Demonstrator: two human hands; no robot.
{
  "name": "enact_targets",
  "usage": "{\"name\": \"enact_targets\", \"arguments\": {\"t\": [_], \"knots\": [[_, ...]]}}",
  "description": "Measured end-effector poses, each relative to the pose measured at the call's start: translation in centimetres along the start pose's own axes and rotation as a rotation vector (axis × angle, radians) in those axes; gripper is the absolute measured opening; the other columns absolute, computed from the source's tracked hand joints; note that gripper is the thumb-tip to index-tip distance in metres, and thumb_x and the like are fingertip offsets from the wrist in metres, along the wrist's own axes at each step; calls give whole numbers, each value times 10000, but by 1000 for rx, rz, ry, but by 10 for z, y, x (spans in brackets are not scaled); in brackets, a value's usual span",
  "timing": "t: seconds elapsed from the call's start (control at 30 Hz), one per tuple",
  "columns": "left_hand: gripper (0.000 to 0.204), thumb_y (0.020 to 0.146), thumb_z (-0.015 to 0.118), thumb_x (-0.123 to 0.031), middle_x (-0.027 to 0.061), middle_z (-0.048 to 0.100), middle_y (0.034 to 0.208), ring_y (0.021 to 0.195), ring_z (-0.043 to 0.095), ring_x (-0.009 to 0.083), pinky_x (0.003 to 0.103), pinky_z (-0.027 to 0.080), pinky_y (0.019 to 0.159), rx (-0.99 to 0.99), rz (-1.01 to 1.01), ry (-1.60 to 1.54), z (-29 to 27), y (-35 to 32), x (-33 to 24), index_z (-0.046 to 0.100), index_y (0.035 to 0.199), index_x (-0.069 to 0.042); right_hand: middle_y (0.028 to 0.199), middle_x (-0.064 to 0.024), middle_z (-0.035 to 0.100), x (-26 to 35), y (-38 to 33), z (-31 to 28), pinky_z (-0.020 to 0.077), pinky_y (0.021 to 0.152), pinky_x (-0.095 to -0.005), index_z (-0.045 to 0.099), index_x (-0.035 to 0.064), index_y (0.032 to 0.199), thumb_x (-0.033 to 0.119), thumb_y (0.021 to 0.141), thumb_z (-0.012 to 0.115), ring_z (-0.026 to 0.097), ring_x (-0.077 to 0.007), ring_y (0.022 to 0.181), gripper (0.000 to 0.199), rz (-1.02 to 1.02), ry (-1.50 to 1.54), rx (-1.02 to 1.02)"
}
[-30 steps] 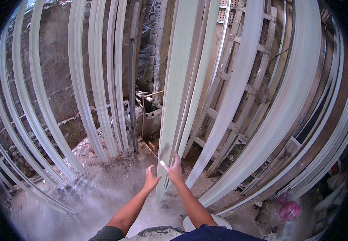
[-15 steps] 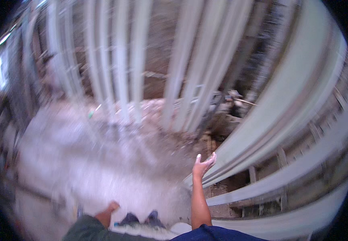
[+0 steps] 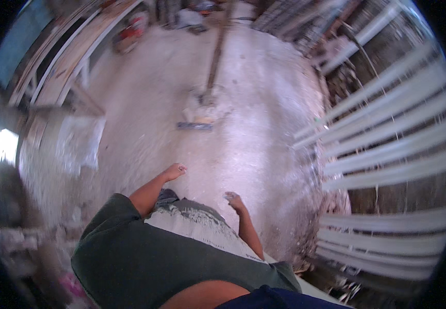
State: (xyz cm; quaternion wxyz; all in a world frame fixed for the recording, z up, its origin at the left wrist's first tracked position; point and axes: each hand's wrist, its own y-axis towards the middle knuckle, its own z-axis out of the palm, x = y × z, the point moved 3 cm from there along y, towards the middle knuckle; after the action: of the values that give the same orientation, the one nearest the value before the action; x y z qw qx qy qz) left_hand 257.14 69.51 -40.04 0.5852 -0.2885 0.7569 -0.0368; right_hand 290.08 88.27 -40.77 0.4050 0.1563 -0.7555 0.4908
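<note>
My left hand (image 3: 175, 171) hangs in front of my body over the pale, dusty floor (image 3: 264, 134), its fingers curled in with no object visible in them. Lower and to its right, my right hand (image 3: 233, 200) is bent loosely, whitish at the fingertips, with thumb and fingers partly apart and nothing seen in it. Neither hand touches anything. Ahead of them on the floor lies a long wooden pole (image 3: 216, 56). At its near end are a pale lump (image 3: 205, 107) and a dark blue bar (image 3: 194, 125), too blurred to name.
Long white moulding strips (image 3: 382, 154) lean in rows along the right side. A wooden bench (image 3: 68, 67) stands at the far left, with a clear plastic sheet (image 3: 81, 139) near it. A red and white bag (image 3: 132, 28) sits beyond. Rubble (image 3: 22, 242) lies at the lower left.
My view has swung left, from the strips toward the floor with the pole. My right hand, formerly raised and spread beside a strip, is now lower and looser. My left hand has come forward.
</note>
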Motion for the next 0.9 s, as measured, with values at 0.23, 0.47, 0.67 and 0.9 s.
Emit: {"name": "enact_targets", "arguments": {"t": [0.23, 0.47, 0.67, 0.9], "knots": [[241, 796, 573, -219, 70, 674, 865, 743, 626, 215, 355, 494, 692, -584, -528, 204, -136, -188, 279, 679, 974, -94, 853, -61, 633, -25, 112, -12, 508, 580, -363, 614, 108, 1095, 199, 842, 583, 606, -207, 692, 270, 642, -440, -43], [286, 809, 618, -168, 61, 657, 969, 799, 600, 173, 309, 478, 658, -1137, -825, -643, -158, -344, 312, 642, 1075, -65, 954, -98, 630, 89, 185, 116, 526, 590, -351, 588, 31, 1090, 261, 873, 568, 631, -218, 799, 317, 242, -504, 156], [316, 842, 572, -236, 57, 633, 934, 730, 586, 183, 307, 466, 617, -1202, -842, -1140, -100, -316, 244, 599, 1122, -95, 915, -103, 633, 156, 319, 179, 514, 544, -342, 598, 3, 1023, 266, 834, 615, 628, -206, 729, 324, 81, -923, 302], [346, 856, 591, -279, 34, 618, 948, 791, 578, 168, 317, 455, 674, -1134, -994, -1471, -59, -275, 209, 582, 1151, -99, 852, -107, 645, 269, 465, 303, 509, 557, -375, 631, 17, 994, 266, 821, 617, 621, -202, 696, 304, -72, -1035, 362]]}}
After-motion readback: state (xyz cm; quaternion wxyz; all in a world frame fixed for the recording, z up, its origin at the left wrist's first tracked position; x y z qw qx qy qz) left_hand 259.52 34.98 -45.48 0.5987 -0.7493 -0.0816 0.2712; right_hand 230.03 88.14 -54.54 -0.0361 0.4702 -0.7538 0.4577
